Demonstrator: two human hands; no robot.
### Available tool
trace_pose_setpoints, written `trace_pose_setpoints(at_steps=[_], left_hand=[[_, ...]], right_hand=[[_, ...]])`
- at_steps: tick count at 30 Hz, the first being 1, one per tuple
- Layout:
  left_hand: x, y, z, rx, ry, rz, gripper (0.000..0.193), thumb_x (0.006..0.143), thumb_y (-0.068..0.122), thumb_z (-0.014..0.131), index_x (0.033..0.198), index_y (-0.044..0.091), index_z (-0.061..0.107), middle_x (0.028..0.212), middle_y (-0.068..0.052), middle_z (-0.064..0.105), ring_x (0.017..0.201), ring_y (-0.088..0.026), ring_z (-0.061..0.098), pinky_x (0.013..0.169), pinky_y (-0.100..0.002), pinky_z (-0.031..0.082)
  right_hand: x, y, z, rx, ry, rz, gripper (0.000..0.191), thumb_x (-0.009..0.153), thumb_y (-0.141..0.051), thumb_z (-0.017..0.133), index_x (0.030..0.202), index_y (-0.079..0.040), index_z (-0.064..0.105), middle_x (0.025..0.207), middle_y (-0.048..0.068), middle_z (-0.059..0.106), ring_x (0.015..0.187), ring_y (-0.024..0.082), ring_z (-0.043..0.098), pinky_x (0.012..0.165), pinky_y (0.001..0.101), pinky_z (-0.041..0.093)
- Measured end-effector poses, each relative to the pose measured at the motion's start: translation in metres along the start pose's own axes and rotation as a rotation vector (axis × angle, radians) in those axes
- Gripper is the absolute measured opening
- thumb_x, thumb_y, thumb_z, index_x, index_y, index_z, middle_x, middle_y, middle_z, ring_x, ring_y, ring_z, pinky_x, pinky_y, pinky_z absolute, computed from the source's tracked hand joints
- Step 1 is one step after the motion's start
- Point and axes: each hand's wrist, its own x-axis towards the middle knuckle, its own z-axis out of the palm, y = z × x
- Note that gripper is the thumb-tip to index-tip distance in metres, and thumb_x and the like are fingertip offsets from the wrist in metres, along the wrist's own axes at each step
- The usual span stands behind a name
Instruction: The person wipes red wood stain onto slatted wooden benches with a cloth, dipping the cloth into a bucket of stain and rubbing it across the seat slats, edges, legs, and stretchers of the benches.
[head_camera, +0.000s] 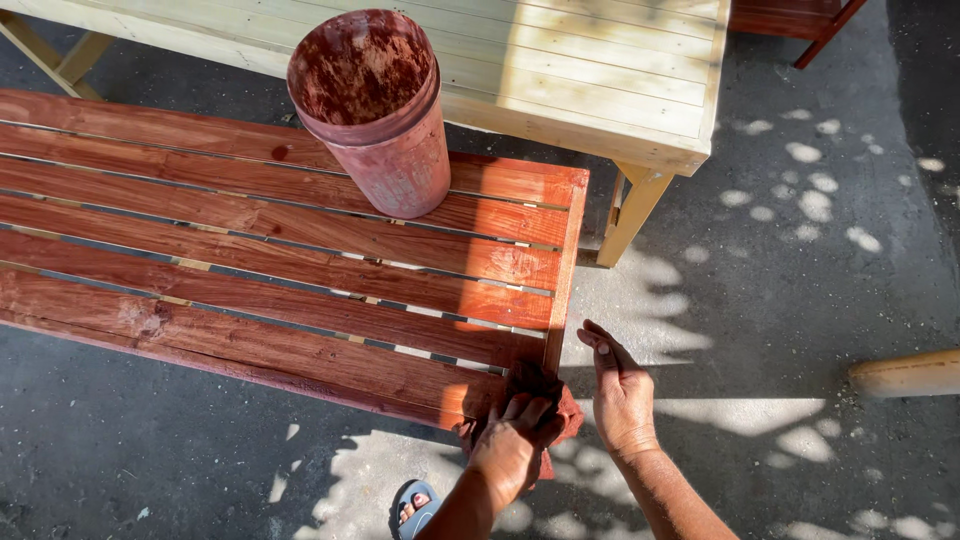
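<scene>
A tall round container (375, 110) stands upright on the far slats of the red-stained slatted bench (250, 260), toward its right end. Its outer wall and open inside are smeared with reddish-brown stain; whether liquid lies at the bottom cannot be told. It carries no readable label, only stain-covered sides.

At the near right corner of the bench, the left hand (512, 445) presses a stain-soaked red cloth (535, 395) against the corner's edge, fingers curled together over the cloth. The right hand (622, 390) hovers just beside it, to the right, holding nothing, with fingers straight and close together and the thumb set apart.

Beyond the stained bench stands a pale, unstained wooden table (590, 70) with slatted top and angled legs. Part of another reddish wooden piece shows at the far right corner. The floor (800, 300) is dark grey concrete, dappled with patches of sunlight. A sandalled foot (415, 508) shows at the near edge, and a pale rounded wooden piece (905, 372) lies at the right.
</scene>
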Motion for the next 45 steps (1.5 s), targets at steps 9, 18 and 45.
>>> trace_pose_setpoints(at_steps=[9,18,45], left_hand=[[-0.045,-0.088,-0.046,-0.004,0.165,-0.566,0.052,0.071,0.007,0.066,0.122,0.016,0.073,0.128,-0.014,0.057,0.118,-0.041,0.049,0.099,-0.059,0.040],[0.044,-0.012,-0.025,-0.117,0.120,-0.299,0.052,0.089,0.021,0.059,0.140,0.008,0.059,0.152,-0.020,0.043,0.143,-0.045,0.035,0.117,-0.071,0.020],[-0.044,-0.334,-0.189,-0.263,0.133,-1.063,0.058,0.086,-0.007,0.046,0.135,0.017,0.064,0.147,-0.007,0.056,0.137,-0.030,0.046,0.116,-0.043,0.040]], right_hand=[[-0.002,0.015,-0.004,-0.050,0.019,-0.043,0.041,0.108,-0.030,0.045,0.127,-0.004,0.070,0.133,0.005,0.072,0.124,0.014,0.064,0.106,0.0273,0.045],[0.036,0.009,0.054,0.089,0.192,-0.114,0.039,0.113,-0.030,0.046,0.131,-0.004,0.069,0.127,0.010,0.075,0.122,0.018,0.064,0.110,0.0289,0.046],[0.098,-0.109,0.243,-0.137,0.306,-0.070,0.040,0.113,-0.035,0.045,0.119,-0.010,0.075,0.110,0.009,0.078,0.101,0.011,0.069,0.093,0.0294,0.051]])
